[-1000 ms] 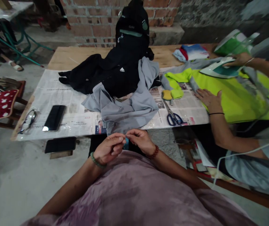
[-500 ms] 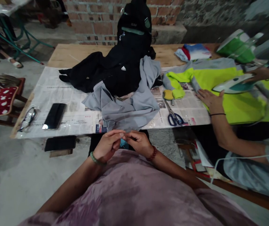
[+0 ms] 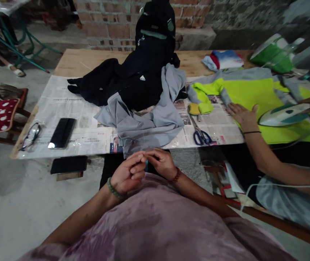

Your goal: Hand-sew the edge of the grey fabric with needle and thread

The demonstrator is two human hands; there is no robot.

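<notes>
In front of my body, at the near table edge, my left hand (image 3: pixel 130 172) and my right hand (image 3: pixel 160 163) meet at the fingertips. Both are closed in a pinch. Whatever lies between the fingers is too small to make out. Just beyond them a grey cloth garment (image 3: pixel 149 127) lies crumpled, its near edge hanging at the table's rim by my fingers. Behind it a black jacket (image 3: pixel 111 85) is spread out. Blue-handled scissors (image 3: pixel 201 137) lie to the right on the newspaper.
A co-worker's hand (image 3: pixel 243 116) presses a neon-yellow garment (image 3: pixel 248 96) while their other holds an iron (image 3: pixel 282 115). At left are a phone (image 3: pixel 62 133) and glasses (image 3: pixel 32 136); a second phone (image 3: pixel 68 165) sits lower. A black backpack (image 3: pixel 155 40) stands behind.
My left hand has turned, showing more of its curled fingers, and both hands stay together. The co-worker's iron has slid right and nearer across the yellow garment.
</notes>
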